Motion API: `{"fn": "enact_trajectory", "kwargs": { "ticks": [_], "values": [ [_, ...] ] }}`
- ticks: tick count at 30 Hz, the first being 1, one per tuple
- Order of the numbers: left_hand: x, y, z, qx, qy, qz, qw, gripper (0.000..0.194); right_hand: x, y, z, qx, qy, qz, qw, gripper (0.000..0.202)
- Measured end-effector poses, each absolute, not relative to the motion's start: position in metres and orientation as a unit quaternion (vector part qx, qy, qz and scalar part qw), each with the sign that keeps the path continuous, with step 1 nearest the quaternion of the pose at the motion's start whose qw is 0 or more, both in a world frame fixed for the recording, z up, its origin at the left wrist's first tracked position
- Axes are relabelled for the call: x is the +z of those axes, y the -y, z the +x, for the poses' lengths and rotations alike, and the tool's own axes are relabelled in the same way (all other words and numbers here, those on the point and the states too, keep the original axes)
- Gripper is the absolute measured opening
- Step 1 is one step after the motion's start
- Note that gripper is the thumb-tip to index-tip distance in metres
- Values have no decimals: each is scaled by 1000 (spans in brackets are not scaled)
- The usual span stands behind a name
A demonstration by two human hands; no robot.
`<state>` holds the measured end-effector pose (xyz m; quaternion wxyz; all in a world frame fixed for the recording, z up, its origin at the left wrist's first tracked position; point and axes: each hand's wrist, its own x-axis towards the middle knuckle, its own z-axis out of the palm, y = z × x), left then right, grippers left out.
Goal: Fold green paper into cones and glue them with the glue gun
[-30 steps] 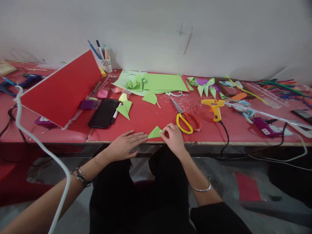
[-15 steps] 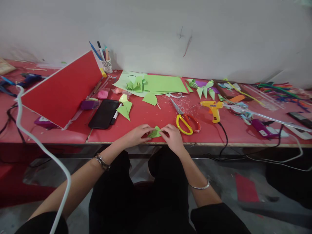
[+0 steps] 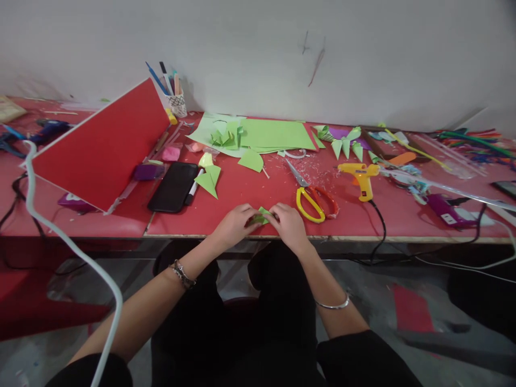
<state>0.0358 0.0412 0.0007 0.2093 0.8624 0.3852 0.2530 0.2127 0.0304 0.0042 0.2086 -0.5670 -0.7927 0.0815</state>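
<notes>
A small piece of green paper (image 3: 263, 215) is held between my two hands at the table's front edge. My left hand (image 3: 237, 226) pinches its left side, and the fingers of my right hand (image 3: 287, 223) close on its right side. Fingers cover much of the paper. Just right of my right hand lie scissors (image 3: 310, 205) with yellow and red handles, blades spread slightly. Beyond my hands are a green cut piece (image 3: 251, 160) with a rounded edge and a pointed green piece (image 3: 208, 181).
A black phone (image 3: 173, 187) and a leaning red board (image 3: 105, 145) are at the left. Green sheets (image 3: 278, 134) lie at the back. A yellow glue gun (image 3: 360, 179) with a black cord stands right of the scissors. A white cable (image 3: 76, 252) crosses the left foreground.
The camera view has shifted slightly. My hands have drawn closer together around the green paper, and less of it shows between my fingers.
</notes>
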Motion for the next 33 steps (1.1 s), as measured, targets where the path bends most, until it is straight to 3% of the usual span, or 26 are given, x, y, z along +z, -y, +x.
{"fn": "enact_trajectory", "kwargs": {
  "ticks": [21, 33],
  "values": [
    [11, -30, 48, 197, -484, 841, 142, 10, 6, -30, 210, 71, 781, -584, 209, 39],
    [13, -13, 18, 162, -511, 834, 127, 23, 1, -33, 213, 78, 782, -582, 212, 28]
  ]
}}
